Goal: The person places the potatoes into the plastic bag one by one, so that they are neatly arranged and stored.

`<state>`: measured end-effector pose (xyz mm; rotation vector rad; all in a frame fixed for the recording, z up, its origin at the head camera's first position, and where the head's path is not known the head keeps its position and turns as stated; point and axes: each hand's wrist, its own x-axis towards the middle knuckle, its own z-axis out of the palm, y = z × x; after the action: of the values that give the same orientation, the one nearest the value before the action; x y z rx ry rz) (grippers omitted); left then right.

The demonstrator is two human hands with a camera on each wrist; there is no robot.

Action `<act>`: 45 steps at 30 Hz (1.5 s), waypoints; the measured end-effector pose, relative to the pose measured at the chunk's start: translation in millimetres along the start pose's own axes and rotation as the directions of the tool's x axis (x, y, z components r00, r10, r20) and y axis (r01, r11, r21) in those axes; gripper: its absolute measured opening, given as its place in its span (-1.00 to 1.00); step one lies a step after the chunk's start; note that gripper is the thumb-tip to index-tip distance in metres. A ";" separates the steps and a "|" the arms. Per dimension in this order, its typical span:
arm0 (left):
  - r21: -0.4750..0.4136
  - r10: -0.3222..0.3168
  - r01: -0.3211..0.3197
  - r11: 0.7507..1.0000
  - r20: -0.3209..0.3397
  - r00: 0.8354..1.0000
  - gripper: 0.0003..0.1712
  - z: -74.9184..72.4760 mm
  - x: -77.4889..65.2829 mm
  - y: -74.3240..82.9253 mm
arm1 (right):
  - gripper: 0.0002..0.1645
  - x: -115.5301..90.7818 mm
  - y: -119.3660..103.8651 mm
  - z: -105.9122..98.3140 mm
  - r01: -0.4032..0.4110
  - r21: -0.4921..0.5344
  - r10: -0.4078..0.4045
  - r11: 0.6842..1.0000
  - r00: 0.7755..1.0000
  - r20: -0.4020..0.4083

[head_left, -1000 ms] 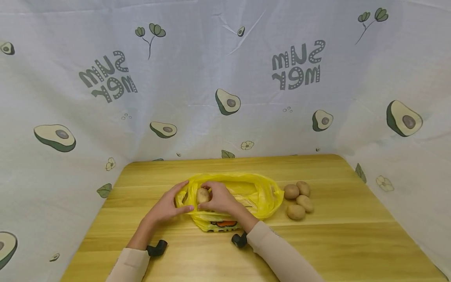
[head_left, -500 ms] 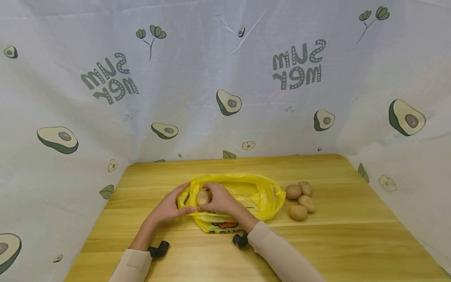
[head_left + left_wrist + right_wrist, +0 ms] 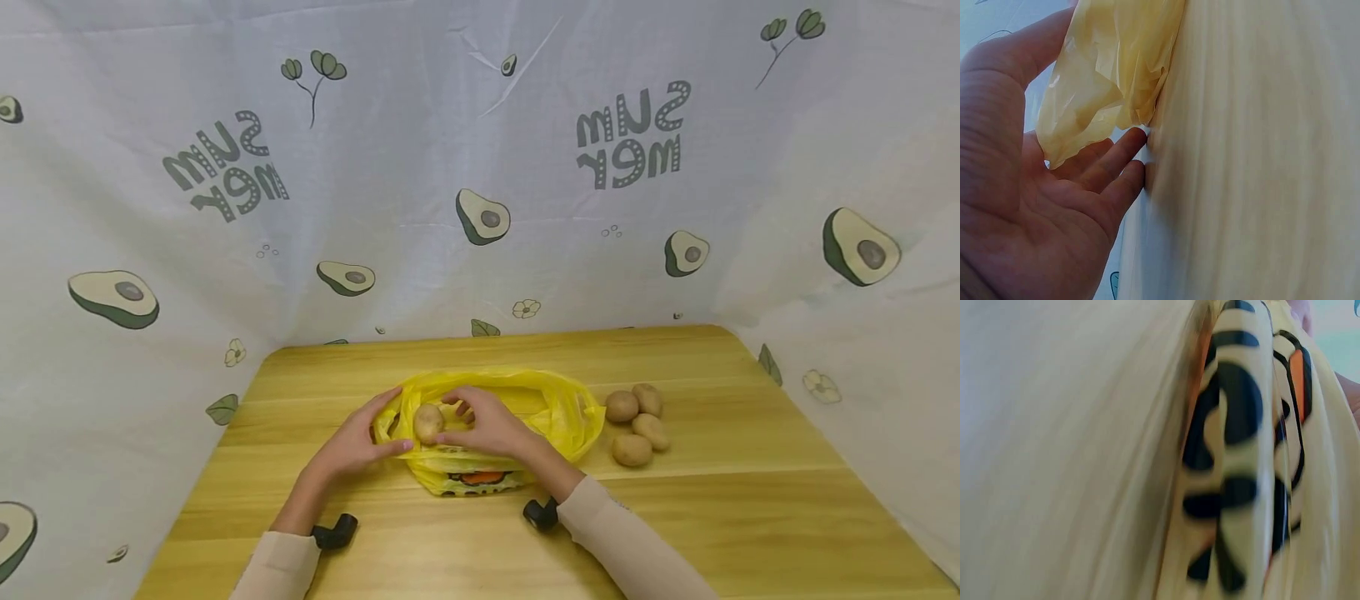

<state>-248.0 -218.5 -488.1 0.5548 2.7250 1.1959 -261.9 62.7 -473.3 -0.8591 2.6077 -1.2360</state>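
In the head view a thin yellow plastic bag (image 3: 566,429) lies with its mouth spread upward on the wooden table. My left hand (image 3: 352,446) holds the bag's left end, thumb at the near rim and fingers at the far one; the left wrist view shows yellow plastic (image 3: 1100,81) between thumb and fingers. Inside the bag's left part sits a potato (image 3: 429,423). Over the bag's mouth, just right of that potato, my right hand (image 3: 487,425) has its fingers parted from it, the thumb tip close by. The right wrist view shows only the bag's printed side (image 3: 1241,437).
Several potatoes (image 3: 632,451) lie grouped on the table (image 3: 720,500) to the right of the bag. A white cloth (image 3: 420,150) printed with avocados hangs behind and at both sides. Black wrist mounts (image 3: 336,532) sit under both forearms.
The right hand has let go of the potato and drawn a little to the right. The potato stays in the bag's left part, and the left hand keeps its place.
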 end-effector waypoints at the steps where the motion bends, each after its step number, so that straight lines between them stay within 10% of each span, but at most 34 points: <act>1: -0.001 0.000 0.000 1.000 0.000 1.000 0.15 -0.2 -0.3 -0.1 | -0.23 -2.4 1.6 -2.1 0.005 0.009 -0.005 1.000 1.000 -0.001; 45: 0.067 0.006 -0.006 0.998 0.007 1.000 0.11 2.1 0.2 -4.9 | -0.31 -107.1 46.1 -125.1 0.005 -0.125 -0.044 0.992 0.949 -0.312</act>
<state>-249.0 -220.0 -493.1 0.5745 2.7686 1.1047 -236.6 228.2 -438.5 -0.7709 2.9582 -1.3282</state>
